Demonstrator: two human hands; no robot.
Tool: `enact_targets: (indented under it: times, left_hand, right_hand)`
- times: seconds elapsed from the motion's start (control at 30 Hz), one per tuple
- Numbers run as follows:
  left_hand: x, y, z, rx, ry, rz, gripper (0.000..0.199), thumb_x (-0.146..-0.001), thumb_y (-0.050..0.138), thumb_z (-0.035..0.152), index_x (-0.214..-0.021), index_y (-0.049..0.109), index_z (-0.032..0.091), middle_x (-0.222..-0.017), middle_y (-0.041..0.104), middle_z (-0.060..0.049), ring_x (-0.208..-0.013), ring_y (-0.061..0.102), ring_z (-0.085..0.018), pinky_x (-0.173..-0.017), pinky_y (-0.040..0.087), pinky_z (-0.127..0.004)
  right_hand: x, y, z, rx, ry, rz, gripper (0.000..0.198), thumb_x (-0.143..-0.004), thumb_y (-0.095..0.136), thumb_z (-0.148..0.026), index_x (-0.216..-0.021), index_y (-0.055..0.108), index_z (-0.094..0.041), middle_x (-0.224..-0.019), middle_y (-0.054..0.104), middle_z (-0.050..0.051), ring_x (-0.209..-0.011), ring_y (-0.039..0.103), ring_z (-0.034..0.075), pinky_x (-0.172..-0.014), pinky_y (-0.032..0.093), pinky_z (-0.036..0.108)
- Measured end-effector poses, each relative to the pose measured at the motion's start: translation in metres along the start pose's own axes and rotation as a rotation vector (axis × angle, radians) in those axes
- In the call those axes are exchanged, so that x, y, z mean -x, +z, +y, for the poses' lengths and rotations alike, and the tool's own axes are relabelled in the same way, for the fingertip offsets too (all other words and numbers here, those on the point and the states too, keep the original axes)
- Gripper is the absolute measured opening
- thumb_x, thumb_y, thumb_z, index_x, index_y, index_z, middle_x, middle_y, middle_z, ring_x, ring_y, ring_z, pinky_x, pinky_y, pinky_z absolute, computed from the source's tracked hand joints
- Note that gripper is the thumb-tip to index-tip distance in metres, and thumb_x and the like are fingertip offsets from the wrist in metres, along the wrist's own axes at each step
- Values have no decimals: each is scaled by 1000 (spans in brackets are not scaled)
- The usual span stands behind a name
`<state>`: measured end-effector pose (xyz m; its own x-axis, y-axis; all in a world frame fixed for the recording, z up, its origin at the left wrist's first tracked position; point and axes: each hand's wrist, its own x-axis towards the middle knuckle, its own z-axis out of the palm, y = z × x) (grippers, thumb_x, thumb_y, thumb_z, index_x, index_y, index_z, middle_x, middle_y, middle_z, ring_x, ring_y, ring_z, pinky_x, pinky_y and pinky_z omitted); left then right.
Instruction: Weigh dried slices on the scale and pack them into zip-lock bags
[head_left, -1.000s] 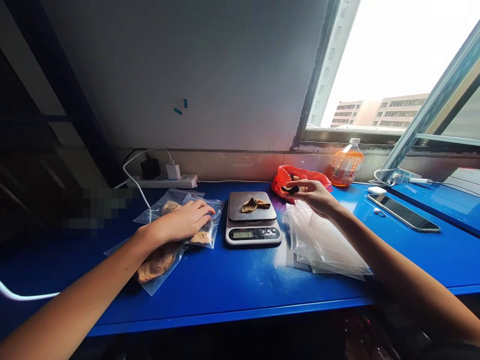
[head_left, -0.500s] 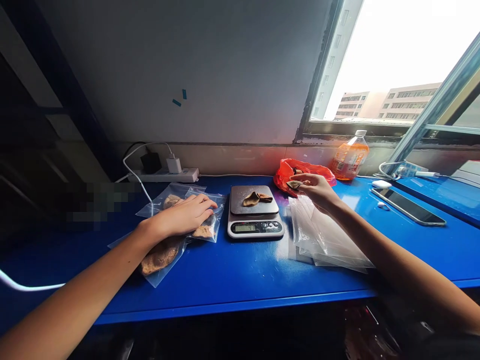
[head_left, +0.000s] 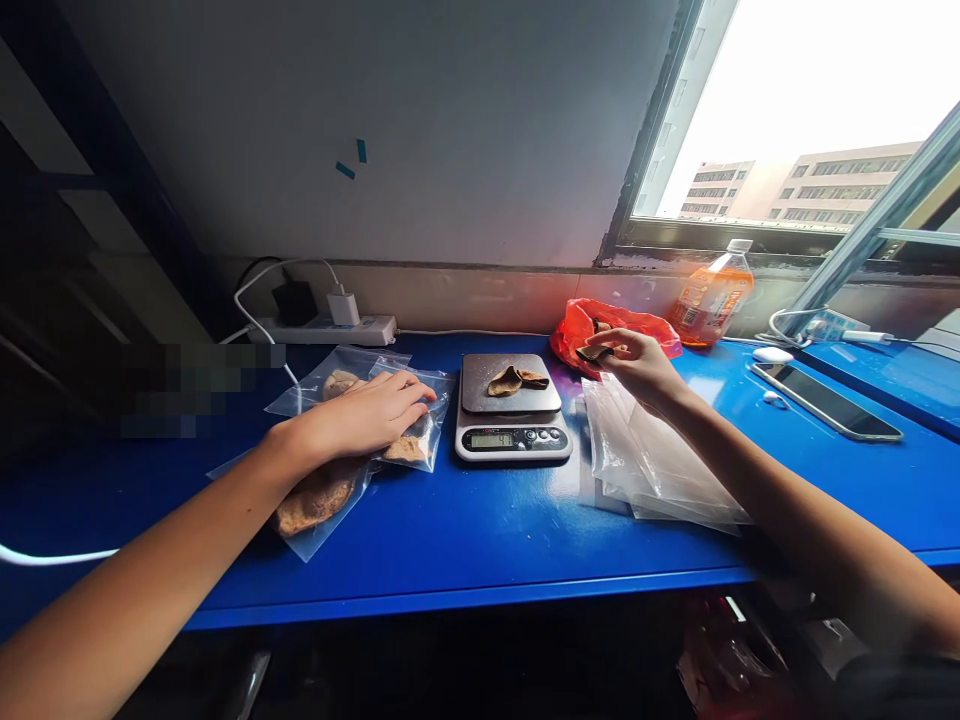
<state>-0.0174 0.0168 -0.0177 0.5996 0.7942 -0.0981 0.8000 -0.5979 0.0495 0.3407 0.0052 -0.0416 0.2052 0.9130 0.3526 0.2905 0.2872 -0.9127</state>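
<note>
Dark brown, curled and dry-looking, the thin slice is up in the right hand, thumb and fingers pinching its near end, right in front of the crumpled red plastic bag. It should be light, I'd judge, and stiff rather than soft, likely brittle along the edges, so a gentle hold at the end suits it; squeeze hard and it may crack. Two curled brown pieces sit on the silver-and-white digital scale, their raised lips offering easy purchase. Over to the left hand: palm down, fingers loosely spread, resting on clear plastic bags of rough tan chunks. That film looks limp and slick, better taken by a corner. A flat stack of translucent plastic sleeves lies just beside the scale on the glossy blue desk.
</note>
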Motion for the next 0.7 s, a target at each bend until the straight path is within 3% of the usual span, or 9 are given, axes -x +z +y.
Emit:
enact_targets:
  times: [0.7]
  left_hand:
    - [1,-1,2,25,-31,-5,46,-97,27,40,-132,51,22,-133,51,-10,-122,46,-27,-105,36,-44]
  right_hand:
    - [8,7,-12,85,55,15,17,-63,56,-16,-76,68,-15,-87,66,6,-69,63,14,-50,56,25]
